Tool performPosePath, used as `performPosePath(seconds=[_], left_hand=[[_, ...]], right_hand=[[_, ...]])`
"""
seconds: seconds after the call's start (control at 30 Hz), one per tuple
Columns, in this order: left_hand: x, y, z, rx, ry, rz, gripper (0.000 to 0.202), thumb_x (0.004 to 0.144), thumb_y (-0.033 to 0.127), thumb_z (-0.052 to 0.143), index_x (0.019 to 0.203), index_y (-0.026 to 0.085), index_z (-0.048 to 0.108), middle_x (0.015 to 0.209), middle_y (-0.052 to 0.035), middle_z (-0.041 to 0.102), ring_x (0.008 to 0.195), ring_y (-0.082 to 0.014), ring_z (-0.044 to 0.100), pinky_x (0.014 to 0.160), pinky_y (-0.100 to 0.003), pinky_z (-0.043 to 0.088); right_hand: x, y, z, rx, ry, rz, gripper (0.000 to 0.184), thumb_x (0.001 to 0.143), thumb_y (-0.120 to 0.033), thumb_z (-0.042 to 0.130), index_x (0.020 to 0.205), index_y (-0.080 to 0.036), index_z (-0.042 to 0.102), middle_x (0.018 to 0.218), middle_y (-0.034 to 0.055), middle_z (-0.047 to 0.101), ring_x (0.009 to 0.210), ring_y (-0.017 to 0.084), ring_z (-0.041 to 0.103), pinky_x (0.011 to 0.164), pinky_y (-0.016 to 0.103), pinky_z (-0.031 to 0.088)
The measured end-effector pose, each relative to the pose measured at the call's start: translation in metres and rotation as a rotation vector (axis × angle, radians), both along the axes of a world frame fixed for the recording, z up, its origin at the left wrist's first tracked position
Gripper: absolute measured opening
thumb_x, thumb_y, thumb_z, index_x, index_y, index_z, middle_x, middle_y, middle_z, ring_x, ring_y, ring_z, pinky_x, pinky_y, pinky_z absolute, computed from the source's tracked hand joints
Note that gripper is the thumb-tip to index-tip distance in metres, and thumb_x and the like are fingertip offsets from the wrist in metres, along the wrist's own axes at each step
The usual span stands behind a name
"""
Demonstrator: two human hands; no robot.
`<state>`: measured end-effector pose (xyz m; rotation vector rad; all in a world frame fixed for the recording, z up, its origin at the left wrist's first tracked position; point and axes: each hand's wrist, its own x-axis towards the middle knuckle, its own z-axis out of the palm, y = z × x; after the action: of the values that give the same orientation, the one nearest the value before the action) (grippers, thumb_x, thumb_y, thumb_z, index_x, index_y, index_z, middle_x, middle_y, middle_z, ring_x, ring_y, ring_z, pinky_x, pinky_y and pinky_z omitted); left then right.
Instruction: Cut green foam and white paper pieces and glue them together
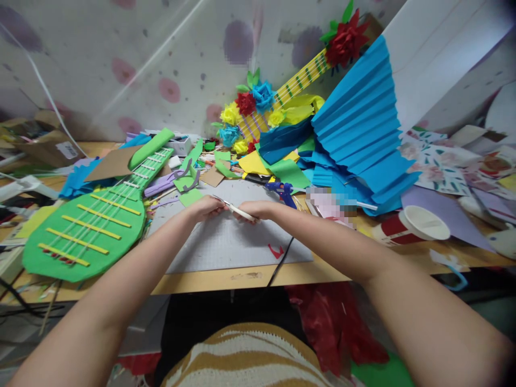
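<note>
Green guitar: matt paper. Blue fan: pleated matt paper. Grey mat: smooth. Table: wood.

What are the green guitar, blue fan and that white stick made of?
Green guitar: matte foam or card, judging by flat cut edges. Blue fan: matte paper, sharply pleated. White stick, between left hand and right hand: too small to tell, perhaps paper.

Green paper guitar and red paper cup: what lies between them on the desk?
Head view: a grey cutting mat lies there; over it the left hand and right hand hold a thin white stick.
</note>
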<state>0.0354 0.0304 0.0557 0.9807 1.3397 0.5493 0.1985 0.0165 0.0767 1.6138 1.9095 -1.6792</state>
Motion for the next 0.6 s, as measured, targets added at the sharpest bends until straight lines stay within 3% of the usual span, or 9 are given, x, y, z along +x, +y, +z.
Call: performPosePath(seconds=[0.1,0.17,0.27,0.33,0.43,0.53,0.6], left_hand=[[-0.008,0.001,0.004,0.076,0.011,0.014,0.014,0.057,0.006,0.062,0.049,0.012,0.052,0.045,-0.0026,0.051,0.035,-0.0037,0.032,0.035,-0.018,0.017],[-0.012,0.003,0.006,0.114,0.003,0.081,0.019,0.056,0.002,0.061,0.05,0.013,0.047,0.055,-0.0068,0.06,0.037,-0.0034,0.035,0.035,-0.019,0.021],[-0.011,0.003,0.009,0.117,-0.031,0.209,0.023,0.058,-0.003,0.059,0.064,0.014,0.045,0.066,-0.0093,0.065,0.043,-0.0051,0.046,0.041,-0.018,0.033],[-0.007,0.001,0.011,0.105,-0.066,0.263,0.028,0.061,-0.006,0.058,0.074,0.015,0.043,0.069,-0.0088,0.065,0.05,-0.0083,0.055,0.048,-0.019,0.041],[-0.001,-0.002,0.011,0.101,-0.156,0.257,0.034,0.064,-0.007,0.057,0.082,0.016,0.039,0.073,-0.0091,0.065,0.064,-0.0158,0.065,0.059,-0.026,0.05],[0.001,-0.004,0.008,0.135,-0.238,0.288,0.036,0.065,-0.006,0.059,0.084,0.016,0.037,0.078,-0.0091,0.065,0.069,-0.0182,0.067,0.064,-0.03,0.053],[0.002,-0.004,0.006,0.148,-0.26,0.331,0.035,0.067,-0.004,0.061,0.084,0.016,0.037,0.079,-0.0083,0.065,0.069,-0.0168,0.067,0.065,-0.03,0.054]], right_hand=[[0.008,-0.002,0.008,0.238,-0.153,-0.023,0.021,0.074,-0.035,0.052,0.072,-0.014,0.052,0.055,0.0027,0.055,0.05,0.014,0.054,0.047,0.023,0.039],[0.013,-0.004,0.009,0.449,-0.311,-0.082,0.031,0.075,-0.039,0.053,0.087,-0.011,0.056,0.075,0.0119,0.064,0.07,0.022,0.062,0.057,0.027,0.044],[0.018,-0.006,0.004,0.65,-0.52,-0.09,0.051,0.074,-0.038,0.054,0.111,-0.004,0.05,0.104,0.0238,0.061,0.095,0.031,0.06,0.072,0.034,0.046],[0.018,-0.006,-0.002,0.685,-0.606,-0.056,0.055,0.074,-0.036,0.054,0.117,-0.002,0.048,0.109,0.0255,0.059,0.099,0.032,0.059,0.077,0.036,0.046],[0.016,-0.002,-0.004,0.688,-0.675,0.029,0.046,0.076,-0.034,0.053,0.111,-0.005,0.057,0.109,0.0228,0.061,0.1,0.029,0.06,0.08,0.034,0.046],[0.012,0.003,0.005,0.672,-0.758,0.115,0.042,0.074,-0.034,0.059,0.105,-0.006,0.063,0.111,0.0227,0.061,0.104,0.03,0.057,0.083,0.035,0.045],[0.009,0.003,0.013,0.724,-0.768,0.088,0.04,0.073,-0.033,0.062,0.104,-0.007,0.064,0.11,0.0228,0.061,0.105,0.03,0.057,0.083,0.036,0.045]])
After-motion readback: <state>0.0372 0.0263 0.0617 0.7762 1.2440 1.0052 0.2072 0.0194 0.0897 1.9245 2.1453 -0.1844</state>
